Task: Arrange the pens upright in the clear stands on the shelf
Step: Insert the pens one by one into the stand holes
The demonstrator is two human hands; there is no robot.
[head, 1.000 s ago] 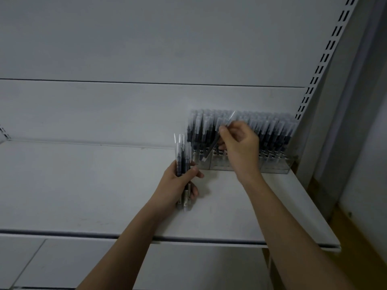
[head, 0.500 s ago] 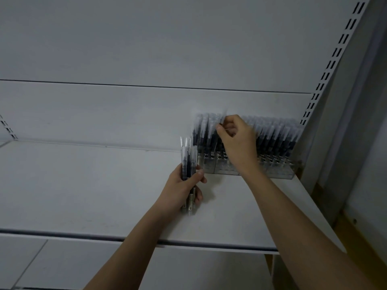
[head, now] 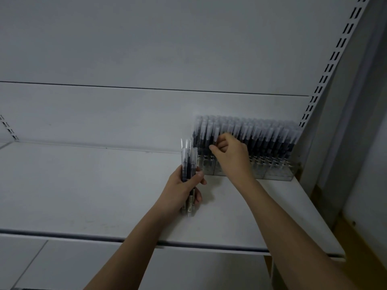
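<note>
Stocking one white shelf (head: 88, 185), right rear corner. Clear stands (head: 270, 174): a row against the back panel, packed with upright capped pens (head: 261, 135) so the caps face out. My left hand (head: 180, 189): wrapped round a spare bundle of pens (head: 188, 162), held vertical beside the stands as ready supply. My right hand (head: 232, 153): fingers curled, pinching one pen (head: 216, 136) at the row's left end, apparently seating it.

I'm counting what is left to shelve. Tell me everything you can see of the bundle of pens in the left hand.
The bundle of pens is a small handful, count unclear, of slim pens with dark barrels, translucent caps and clear pointed clips on top. It stands upright above the white shelf, left of the clear stands. The left hand grips its middle; pale lower ends stick out below.
</note>
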